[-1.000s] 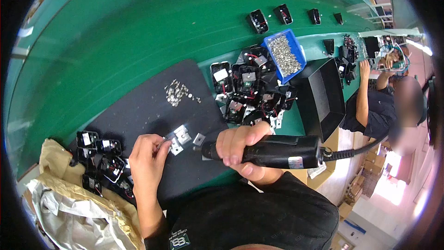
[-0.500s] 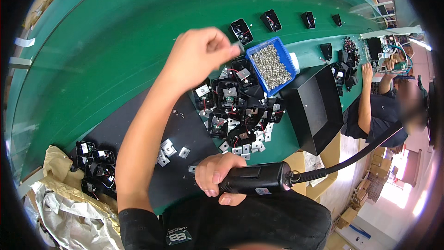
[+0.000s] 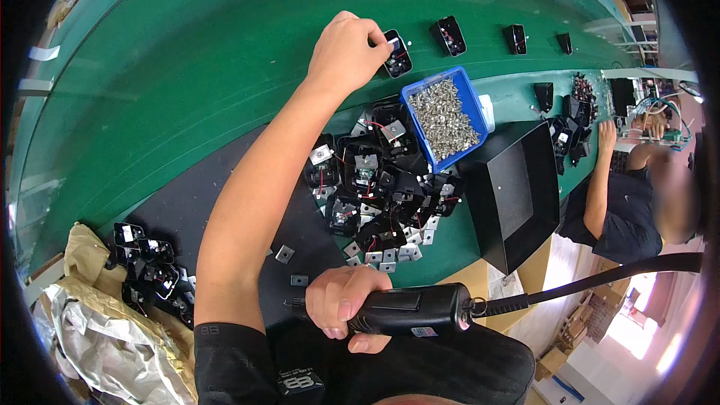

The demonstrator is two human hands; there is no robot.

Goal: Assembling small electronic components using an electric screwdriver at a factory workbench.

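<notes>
Worker's left hand (image 3: 351, 52) pinches pale plate (image 3: 393, 43) at black housing (image 3: 399, 66); right hand (image 3: 345, 301) clenched round black corded driver (image 3: 412, 307). Heaped housings (image 3: 360, 180) between the hands, blue screw bin (image 3: 469, 96) beside them; left forearm (image 3: 259, 187) hides part of dark mat (image 3: 199, 191).

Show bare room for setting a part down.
Bare: green surface left of the left hand, above the black mat; mostly bare: mat between left forearm and leftmost housings. Crowded: between mat and blue bin, with black housings and metal plates.
</notes>
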